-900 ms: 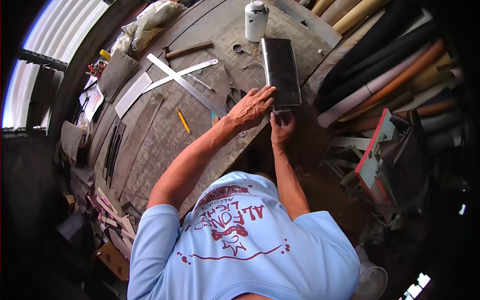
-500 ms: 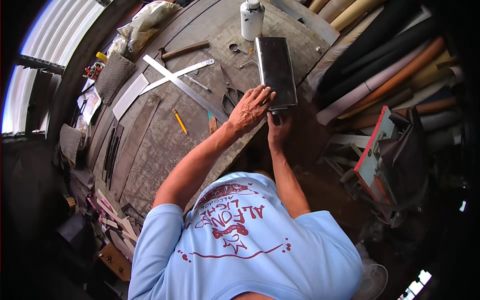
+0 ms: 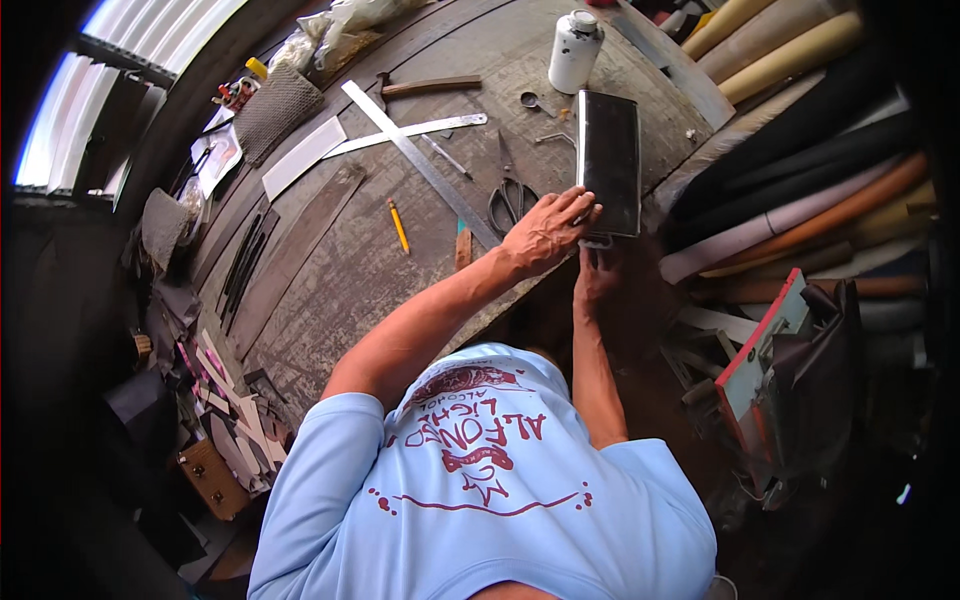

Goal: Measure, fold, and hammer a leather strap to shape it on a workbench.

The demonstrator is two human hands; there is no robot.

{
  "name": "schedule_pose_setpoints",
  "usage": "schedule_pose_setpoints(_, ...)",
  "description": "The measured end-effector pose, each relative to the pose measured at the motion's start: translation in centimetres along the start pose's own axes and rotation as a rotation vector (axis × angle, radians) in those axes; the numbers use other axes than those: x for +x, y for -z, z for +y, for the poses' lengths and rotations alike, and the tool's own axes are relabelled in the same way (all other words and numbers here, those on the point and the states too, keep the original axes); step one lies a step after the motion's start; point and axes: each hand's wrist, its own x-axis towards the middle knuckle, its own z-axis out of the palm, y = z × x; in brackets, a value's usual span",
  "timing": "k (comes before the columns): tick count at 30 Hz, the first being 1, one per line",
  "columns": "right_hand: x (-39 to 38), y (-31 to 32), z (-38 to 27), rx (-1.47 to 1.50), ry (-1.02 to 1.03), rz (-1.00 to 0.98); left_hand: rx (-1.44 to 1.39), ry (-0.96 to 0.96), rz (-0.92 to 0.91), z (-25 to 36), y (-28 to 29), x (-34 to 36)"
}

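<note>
A black, smooth-topped rectangular block or case [image 3: 610,165] with pale edges lies at the right edge of the worktable. My left hand [image 3: 548,232] rests palm down on its near left corner, fingers stretched out together. Just below the table edge is my right hand [image 3: 596,278], its fingers bent up against a small pale metal piece [image 3: 597,242] at the block's near end. What the right fingers hold is partly hidden in shadow. Black-handled scissors [image 3: 512,203] lie beside my left hand, with a bent metal rod [image 3: 556,138] close to the block.
On the worktable [image 3: 340,260] are crossed metal rulers [image 3: 415,137], a hammer [image 3: 432,86], a yellow pencil [image 3: 399,226], a spoon [image 3: 536,101] and a white bottle [image 3: 576,52]. Rolls of material [image 3: 800,190] crowd the right side. A red-edged board [image 3: 760,330] stands nearer.
The whole view has shifted, so the table and my arms appear farther right and slightly lower. Both hands keep nearly the same place on the black block.
</note>
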Motion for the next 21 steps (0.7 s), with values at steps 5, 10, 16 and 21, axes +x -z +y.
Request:
schedule_pose_setpoints(5, 1.1, 0.1, -3.0, -0.254, 0.330, 0.048, 0.296, -0.034, 0.026, 0.6, -1.7, -0.5)
schedule_pose_setpoints(10, 1.3, 0.8, -2.8, -0.606, 0.577, 0.068, 0.379, -0.064, 0.216, -0.3, -3.9, 0.4)
schedule_pose_setpoints(16, 0.2, 0.7, -4.2, -0.306, 0.330, -0.134, 0.302, -0.050, 0.255, 0.4, -4.2, 0.8)
schedule_pose_setpoints(21, 2.4, 0.4, -2.8, -0.603, 0.703, -0.161, 0.254, -0.045, 0.191, 0.4, -4.0, 0.4)
